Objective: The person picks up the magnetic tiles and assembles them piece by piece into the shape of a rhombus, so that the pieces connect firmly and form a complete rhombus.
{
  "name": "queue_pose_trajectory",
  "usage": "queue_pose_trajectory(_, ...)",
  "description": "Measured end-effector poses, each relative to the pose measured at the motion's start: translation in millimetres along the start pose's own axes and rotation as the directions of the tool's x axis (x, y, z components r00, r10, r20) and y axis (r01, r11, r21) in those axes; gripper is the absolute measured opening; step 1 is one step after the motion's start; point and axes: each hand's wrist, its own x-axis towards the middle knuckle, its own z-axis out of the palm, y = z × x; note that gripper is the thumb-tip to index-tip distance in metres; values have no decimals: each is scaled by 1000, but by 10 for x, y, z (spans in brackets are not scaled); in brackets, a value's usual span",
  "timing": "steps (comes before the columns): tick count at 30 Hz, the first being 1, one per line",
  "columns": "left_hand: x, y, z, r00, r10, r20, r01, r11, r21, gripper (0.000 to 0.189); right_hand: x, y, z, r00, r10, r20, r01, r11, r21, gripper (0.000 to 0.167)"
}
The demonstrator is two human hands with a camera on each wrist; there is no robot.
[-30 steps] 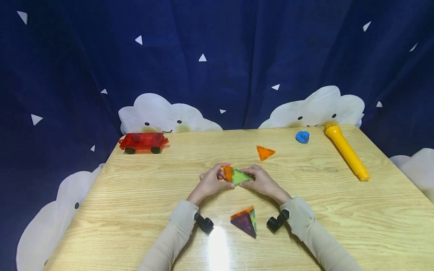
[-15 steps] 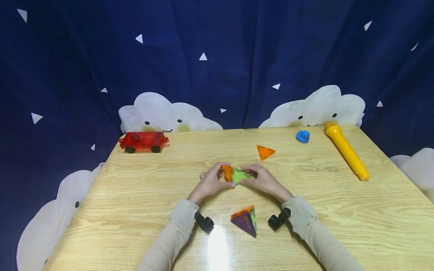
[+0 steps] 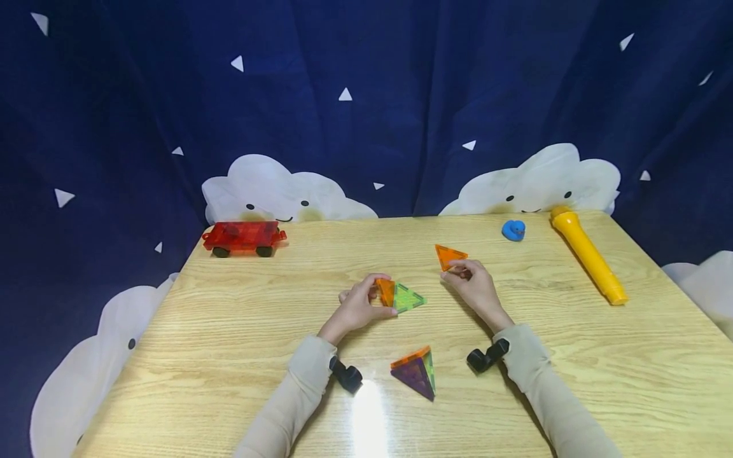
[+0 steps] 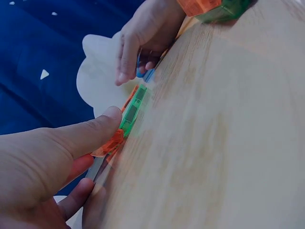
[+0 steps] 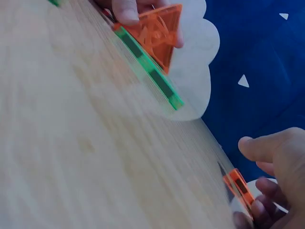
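Observation:
My left hand (image 3: pixel 359 306) grips an orange magnetic tile (image 3: pixel 386 291), which stands tilted up from the table in the right wrist view. Joined to its edge is a green triangular magnetic tile (image 3: pixel 407 298), lying flat on the wood. Farther back, my right hand (image 3: pixel 476 289) is at the near edge of a loose orange triangular tile (image 3: pixel 449 256). From the right wrist, the thumb stands apart from this tile (image 5: pixel 242 188) while the other fingers are beside it; contact is hard to tell. Between the forearms sits a purple, orange and green tile pyramid (image 3: pixel 415 375).
A red wheeled car base (image 3: pixel 243 238) stands at the back left of the wooden table (image 3: pixel 229 356). Toward the back right are a blue rubber duck (image 3: pixel 513 230) and a yellow toy microphone (image 3: pixel 590 254). A dark blue curtain (image 3: pixel 389 76) hangs behind.
My right hand has let go of the green tile and moved back and right to the loose orange triangle. My left hand stays on the orange tile.

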Motion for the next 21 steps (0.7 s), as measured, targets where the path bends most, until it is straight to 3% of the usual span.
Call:
queue_pose_trajectory(5, 3, -14, 0, 1000, 3, -3, -3, 1000, 7, 65, 56, 10, -39, 1000, 6, 28, -5, 999, -48, 57)
queue_pose_trajectory(9, 6, -19, 1, 1000, -2, -3, 2, 1000, 19, 66, 116, 8, -39, 993, -70, 98, 82, 989, -125, 73)
queue_pose_trajectory(12, 3, -16, -3, 1000, -9, -6, 9, 1000, 27, 65, 155, -8, -44, 975, -115, 193, 155, 966, -209, 78)
queue_pose_trajectory(16, 4, -12, 7, 1000, -14, -10, 14, 999, 35, 65, 144, -53, -69, 949, -66, 309, 157, 948, -279, 84)
queue_pose_trajectory(21, 2, -11, -1, 1000, -17, -10, 17, 1000, 26, 65, 78, -127, -100, 930, -13, 367, 134, 942, -308, 90)
